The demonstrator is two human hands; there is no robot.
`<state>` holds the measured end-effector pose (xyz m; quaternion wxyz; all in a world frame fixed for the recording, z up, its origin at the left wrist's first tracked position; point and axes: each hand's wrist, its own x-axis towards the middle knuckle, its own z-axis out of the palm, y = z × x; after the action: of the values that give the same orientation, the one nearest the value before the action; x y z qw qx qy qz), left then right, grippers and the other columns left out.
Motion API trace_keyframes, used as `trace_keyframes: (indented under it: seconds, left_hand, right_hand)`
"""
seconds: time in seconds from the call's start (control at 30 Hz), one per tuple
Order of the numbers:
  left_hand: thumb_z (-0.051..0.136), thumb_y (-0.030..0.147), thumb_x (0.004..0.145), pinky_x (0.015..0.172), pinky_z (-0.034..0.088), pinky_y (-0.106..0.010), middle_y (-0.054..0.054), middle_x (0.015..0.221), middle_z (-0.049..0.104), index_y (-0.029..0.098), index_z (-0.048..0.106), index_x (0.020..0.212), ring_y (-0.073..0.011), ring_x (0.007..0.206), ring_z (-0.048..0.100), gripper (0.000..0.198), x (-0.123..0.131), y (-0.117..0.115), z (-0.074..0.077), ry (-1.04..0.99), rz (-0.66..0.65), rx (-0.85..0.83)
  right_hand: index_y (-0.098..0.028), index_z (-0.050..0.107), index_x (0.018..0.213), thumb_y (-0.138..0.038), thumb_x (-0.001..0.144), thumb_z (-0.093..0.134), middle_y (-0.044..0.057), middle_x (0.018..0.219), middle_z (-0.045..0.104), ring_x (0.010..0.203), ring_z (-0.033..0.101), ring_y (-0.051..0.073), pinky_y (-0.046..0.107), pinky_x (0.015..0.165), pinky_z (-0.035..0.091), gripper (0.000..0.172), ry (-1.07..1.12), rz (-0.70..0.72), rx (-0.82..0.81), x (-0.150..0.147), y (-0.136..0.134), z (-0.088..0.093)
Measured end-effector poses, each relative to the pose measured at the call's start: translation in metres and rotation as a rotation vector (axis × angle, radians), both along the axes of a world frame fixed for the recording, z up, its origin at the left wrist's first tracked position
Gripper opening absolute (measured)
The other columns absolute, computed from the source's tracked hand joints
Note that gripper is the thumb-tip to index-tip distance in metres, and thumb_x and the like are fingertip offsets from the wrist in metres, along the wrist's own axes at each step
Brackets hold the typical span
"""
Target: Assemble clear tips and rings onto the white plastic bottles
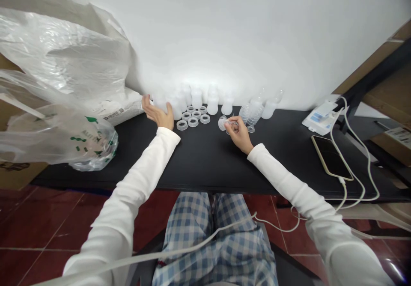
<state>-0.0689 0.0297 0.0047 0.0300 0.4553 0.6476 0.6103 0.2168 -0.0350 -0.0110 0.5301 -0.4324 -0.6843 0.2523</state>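
Observation:
My left hand (159, 114) is at the left end of a row of frosted white baby bottles, its thumb and fingers around one bottle (159, 100). Several clear collar rings (193, 122) lie flat on the black table just right of that hand. My right hand (239, 132) is closed in a pinch on a clear plastic bottle nipple (222, 122), held low over the table; the fingers partly cover it. Behind that hand, clear ribbed pieces (256, 114) stand in stacks, and a small clear nipple (251, 129) rests on the table. More frosted bottles (212, 100) line the wall.
Large plastic bags (86, 136) bulge over the table's left end. To the right lie a phone (330, 157) with a white cable (366, 162) and a white-and-blue package (323, 118). The black table (205, 166) ends close to my lap; cables hang across it.

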Motion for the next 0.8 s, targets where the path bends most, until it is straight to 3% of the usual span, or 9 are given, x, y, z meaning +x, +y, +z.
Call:
trace_keyframes:
  seconds: [0.13, 0.27, 0.43, 0.5, 0.57, 0.63, 0.7, 0.8]
  left_hand:
    - [0.06, 0.037, 0.092, 0.127, 0.019, -0.055, -0.023, 0.161, 0.033, 0.021, 0.024, 0.146, -0.0303, 0.154, 0.034, 0.068, -0.023, 0.012, -0.012, -0.092, -0.153, -0.1]
    - [0.058, 0.039, 0.095, 0.125, 0.023, -0.056, -0.021, 0.158, 0.042, 0.023, 0.028, 0.141, -0.029, 0.149, 0.042, 0.057, -0.028, 0.019, -0.019, -0.107, -0.221, -0.161]
    - [0.064, 0.031, 0.092, 0.119, 0.031, -0.056, -0.019, 0.143, 0.055, 0.019, 0.037, 0.131, -0.0303, 0.137, 0.051, 0.049, -0.025, 0.015, -0.014, -0.091, -0.094, -0.17]
    - [0.068, 0.033, 0.09, 0.117, 0.033, -0.056, -0.017, 0.141, 0.055, 0.017, 0.04, 0.129, -0.0307, 0.132, 0.054, 0.051, -0.025, 0.011, -0.01, -0.043, -0.003, -0.079]
    - [0.074, 0.037, 0.086, 0.115, 0.036, -0.053, -0.015, 0.138, 0.055, 0.017, 0.043, 0.131, -0.0301, 0.127, 0.056, 0.058, -0.024, 0.008, -0.01, 0.08, 0.005, 0.064]
    - [0.079, 0.043, 0.08, 0.113, 0.038, -0.05, -0.013, 0.132, 0.058, 0.017, 0.049, 0.132, -0.0308, 0.124, 0.057, 0.065, -0.018, 0.005, -0.013, 0.286, -0.124, 0.184]
    - [0.081, 0.048, 0.078, 0.109, 0.04, -0.05, -0.014, 0.124, 0.063, 0.018, 0.057, 0.131, -0.0321, 0.12, 0.059, 0.066, -0.007, 0.001, -0.018, 0.548, -0.357, 0.238]
    - [0.072, 0.048, 0.088, 0.103, 0.044, -0.045, -0.013, 0.119, 0.067, 0.023, 0.064, 0.133, -0.0287, 0.113, 0.063, 0.052, 0.016, -0.007, -0.024, 0.915, -0.693, 0.272]
  right_hand:
    - [-0.023, 0.053, 0.105, -0.048, 0.092, 0.062, 0.002, 0.089, 0.057, 0.058, 0.047, 0.011, 0.027, 0.055, 0.043, 0.03, -0.139, 0.013, 0.086, 0.002, -0.003, 0.002]
    - [-0.023, 0.058, 0.111, -0.037, 0.09, 0.063, 0.003, 0.092, 0.059, 0.055, 0.047, 0.01, 0.027, 0.055, 0.045, 0.025, -0.328, 0.027, 0.15, 0.006, -0.005, 0.003]
    - [-0.024, 0.06, 0.116, -0.033, 0.091, 0.062, 0.006, 0.1, 0.063, 0.063, 0.056, 0.012, 0.025, 0.049, 0.041, 0.027, -0.53, 0.008, 0.22, 0.008, -0.009, 0.01]
    - [-0.023, 0.061, 0.116, -0.034, 0.093, 0.06, 0.007, 0.099, 0.064, 0.065, 0.058, 0.013, 0.025, 0.048, 0.041, 0.026, -0.546, -0.005, 0.243, 0.008, -0.009, 0.012]
    - [-0.023, 0.061, 0.117, -0.036, 0.095, 0.058, 0.007, 0.099, 0.065, 0.067, 0.06, 0.014, 0.024, 0.048, 0.042, 0.026, -0.55, -0.025, 0.272, 0.009, -0.009, 0.013]
    - [-0.023, 0.06, 0.118, -0.039, 0.098, 0.055, 0.008, 0.101, 0.066, 0.069, 0.062, 0.014, 0.024, 0.048, 0.043, 0.027, -0.55, -0.048, 0.298, 0.011, -0.008, 0.013]
    - [-0.023, 0.059, 0.121, -0.042, 0.1, 0.051, 0.009, 0.106, 0.067, 0.07, 0.064, 0.014, 0.024, 0.048, 0.045, 0.029, -0.542, -0.074, 0.31, 0.013, -0.006, 0.011]
    - [-0.024, 0.056, 0.125, -0.045, 0.103, 0.047, 0.01, 0.114, 0.068, 0.073, 0.068, 0.016, 0.026, 0.051, 0.051, 0.032, -0.524, -0.121, 0.32, 0.016, -0.003, 0.01]
